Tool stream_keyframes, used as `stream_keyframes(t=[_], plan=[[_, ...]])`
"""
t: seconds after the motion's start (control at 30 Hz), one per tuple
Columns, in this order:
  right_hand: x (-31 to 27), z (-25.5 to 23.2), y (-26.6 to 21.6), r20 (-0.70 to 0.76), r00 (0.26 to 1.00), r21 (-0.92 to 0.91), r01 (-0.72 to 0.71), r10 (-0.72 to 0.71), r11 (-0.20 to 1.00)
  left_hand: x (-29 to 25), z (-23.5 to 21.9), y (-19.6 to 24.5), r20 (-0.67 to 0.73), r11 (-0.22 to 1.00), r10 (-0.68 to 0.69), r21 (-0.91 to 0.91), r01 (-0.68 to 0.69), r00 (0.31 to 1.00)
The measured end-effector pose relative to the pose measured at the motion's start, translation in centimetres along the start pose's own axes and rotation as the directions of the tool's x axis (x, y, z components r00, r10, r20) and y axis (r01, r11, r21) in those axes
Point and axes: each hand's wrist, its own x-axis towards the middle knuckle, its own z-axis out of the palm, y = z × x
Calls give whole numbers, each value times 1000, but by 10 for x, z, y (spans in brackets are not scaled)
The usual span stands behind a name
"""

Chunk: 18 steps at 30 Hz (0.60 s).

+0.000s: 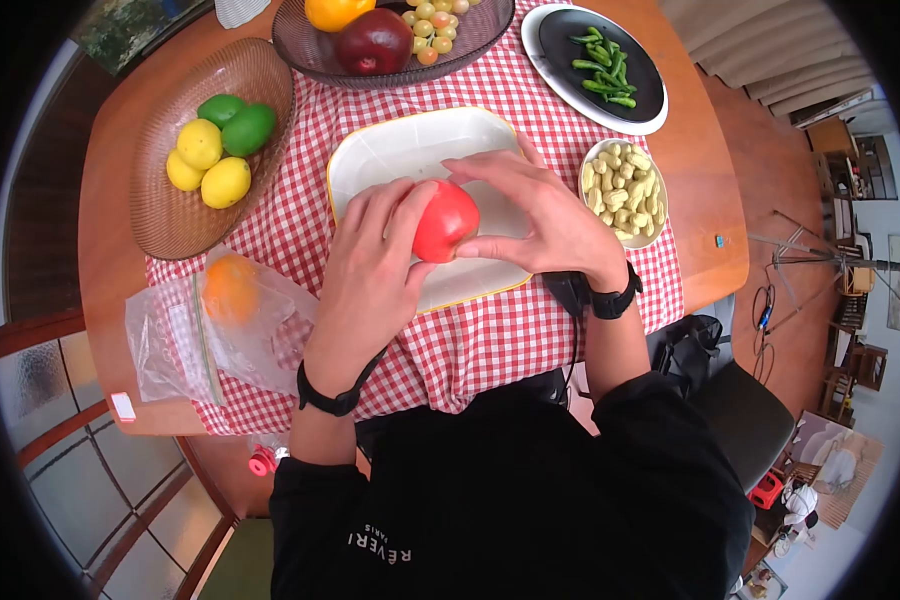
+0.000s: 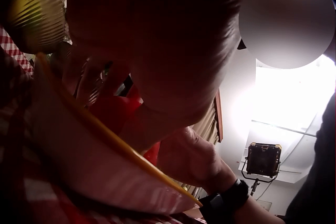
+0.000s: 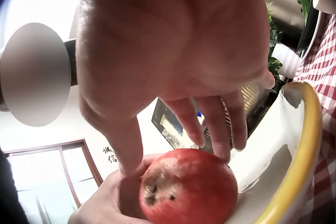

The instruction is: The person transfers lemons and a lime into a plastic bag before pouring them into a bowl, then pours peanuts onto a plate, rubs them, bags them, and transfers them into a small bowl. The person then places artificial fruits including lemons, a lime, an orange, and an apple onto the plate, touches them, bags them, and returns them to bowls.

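Note:
A red round fruit (image 1: 446,222), smooth and shiny, is held above a white tray (image 1: 390,145) with a yellow rim. My left hand (image 1: 368,250) curls its fingers round the fruit's left side, thumb underneath. From the right, my right hand (image 1: 545,215) has its thumb tip against the fruit, with its fingers arched over the far side. In the right wrist view the fruit (image 3: 191,187) shows a brownish patch with dark spots. The left wrist view is dark, and the left hand (image 2: 152,50) hides much of the fruit there.
Left of the tray are a brown basket (image 1: 150,200) of lemons and green fruit and a plastic bag (image 1: 170,345) with an orange fruit. A fruit bowl (image 1: 295,50) stands behind; to the right are a plate (image 1: 550,60) of green peppers and a bowl of peanuts (image 1: 625,190).

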Motion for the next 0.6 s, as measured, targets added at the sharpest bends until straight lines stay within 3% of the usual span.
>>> stream_keyframes(t=[0.07, 0.37, 0.47, 0.6], plan=[[-3, 3, 1, 16, 998, -140, -51, 53, 989, -1, 3, -2, -32, 996, 85, 19, -85, 996], [1, -1, -1, 25, 1000, -38, 13, -12, 999, -3, 1, -2, -49, 1000, -4, -11, 4, 999], [-1, -1, -3, 46, 995, -60, -85, 87, 995, -4, 0, 0, -46, 998, 43, 38, -42, 998], [-5, 6, 4, 39, 997, -155, -59, 66, 986, -4, 2, 3, -39, 993, 105, 65, -102, 994]])
